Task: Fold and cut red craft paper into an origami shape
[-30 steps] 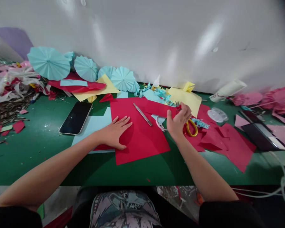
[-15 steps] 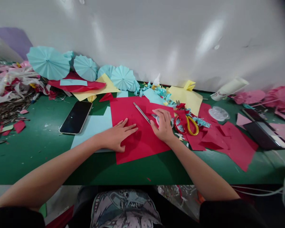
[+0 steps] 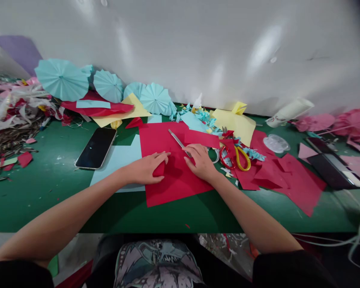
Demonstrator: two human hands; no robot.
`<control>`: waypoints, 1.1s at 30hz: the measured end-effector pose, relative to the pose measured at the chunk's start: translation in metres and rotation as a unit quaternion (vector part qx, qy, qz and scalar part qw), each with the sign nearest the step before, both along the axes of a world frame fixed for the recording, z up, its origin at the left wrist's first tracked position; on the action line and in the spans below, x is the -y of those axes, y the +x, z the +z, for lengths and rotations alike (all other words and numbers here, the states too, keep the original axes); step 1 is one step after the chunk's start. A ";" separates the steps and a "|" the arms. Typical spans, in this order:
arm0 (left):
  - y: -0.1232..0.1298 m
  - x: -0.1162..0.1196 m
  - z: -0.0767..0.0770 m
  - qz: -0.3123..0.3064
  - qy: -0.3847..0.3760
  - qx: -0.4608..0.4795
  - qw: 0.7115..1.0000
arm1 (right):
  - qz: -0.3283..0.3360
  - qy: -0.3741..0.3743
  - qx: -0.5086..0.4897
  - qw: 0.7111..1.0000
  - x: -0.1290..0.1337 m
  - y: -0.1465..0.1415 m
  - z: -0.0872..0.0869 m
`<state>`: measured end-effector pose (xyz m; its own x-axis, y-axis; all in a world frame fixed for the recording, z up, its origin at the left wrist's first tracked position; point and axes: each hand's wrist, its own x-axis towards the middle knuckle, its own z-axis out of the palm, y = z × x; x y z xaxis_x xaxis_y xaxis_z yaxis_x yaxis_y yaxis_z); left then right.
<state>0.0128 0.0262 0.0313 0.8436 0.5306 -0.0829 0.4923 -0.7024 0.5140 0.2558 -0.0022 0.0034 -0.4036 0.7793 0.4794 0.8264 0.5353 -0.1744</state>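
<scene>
A large red paper sheet (image 3: pixel 180 188) lies before me on the green table. My left hand (image 3: pixel 145 168) rests at its left part, fingers curled and thumb below, around a small red paper piece (image 3: pixel 159 169). On the sheet's right part lies my right hand (image 3: pixel 201 163), palm down, fingers loosely bent. Its fingertips are beside the blades of a pair of scissors (image 3: pixel 177 139); the hand covers part of their handles. A red paper strip (image 3: pixel 201 139) lies just beyond it. Under the sheet's left side is a light blue sheet (image 3: pixel 117 160).
A phone (image 3: pixel 96 148) lies left. Red-and-yellow-handled scissors (image 3: pixel 242 158) and red scraps (image 3: pixel 301 180) are at right. Blue paper fans (image 3: pixel 61 80) stand along the wall. Beads and ribbons (image 3: pixel 15 108) pile at far left. A cup (image 3: pixel 291 112) lies tipped at back right.
My left hand was spread flat; its fingers have now curled in around the small red piece. My right hand has slid slightly left and toward me, uncovering more of the scissors' handle loop.
</scene>
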 end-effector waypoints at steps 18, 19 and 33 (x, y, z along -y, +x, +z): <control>-0.002 -0.006 0.014 0.110 -0.133 0.223 0.959 | 0.012 -0.039 -0.104 0.994 0.000 -0.004 -0.002; -0.003 -0.008 0.013 0.151 -0.117 0.227 0.955 | -0.001 -0.047 -0.116 0.992 -0.001 -0.004 -0.002; -0.004 -0.021 0.002 0.309 -0.135 0.169 0.926 | 0.082 -0.024 -0.069 0.994 0.006 -0.010 -0.004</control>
<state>0.0090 0.0472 0.0337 0.3877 0.9192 -0.0691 0.5363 -0.1639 0.8280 0.2455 -0.0087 -0.0006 -0.4608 0.7311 0.5031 0.6946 0.6500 -0.3083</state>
